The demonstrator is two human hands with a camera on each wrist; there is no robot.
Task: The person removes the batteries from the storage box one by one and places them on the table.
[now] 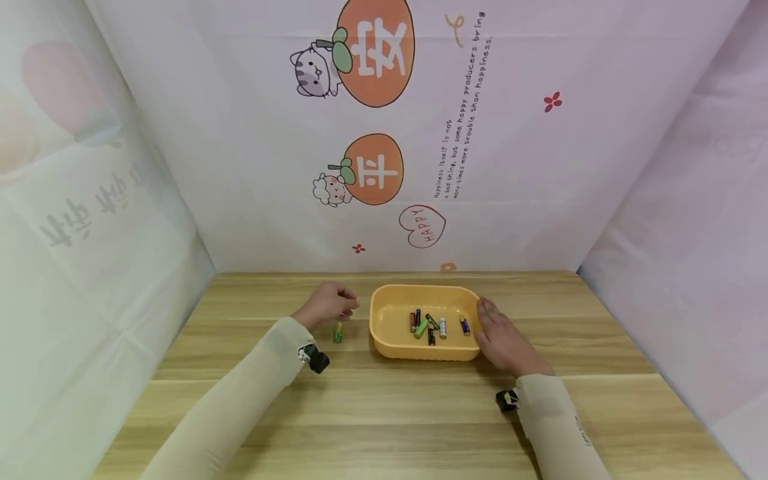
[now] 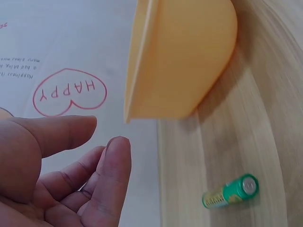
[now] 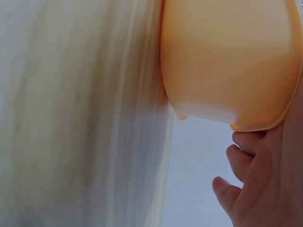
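Note:
My left hand (image 1: 329,303) is over the wooden table just left of the yellow basin (image 1: 420,352), its thumb and fingertips apart with nothing between them. Below that hand, a green and yellow battery (image 1: 339,332) lies on the tabletop; the left wrist view shows the same battery (image 2: 230,191) with its metal end facing the camera. My right hand (image 1: 504,337) rests along the basin's right end, fingers extended at the rim. In the right wrist view, the fingers (image 3: 239,161) touch the basin's rim from outside. Several small batteries (image 1: 422,327) in different colours lie inside the basin.
The wooden table (image 1: 384,413) runs back to a printed white cloth wall (image 1: 270,220) close behind the basin. More white cloth hangs at the left (image 1: 90,300) and right (image 1: 678,267). Dark camera straps sit on both wrists.

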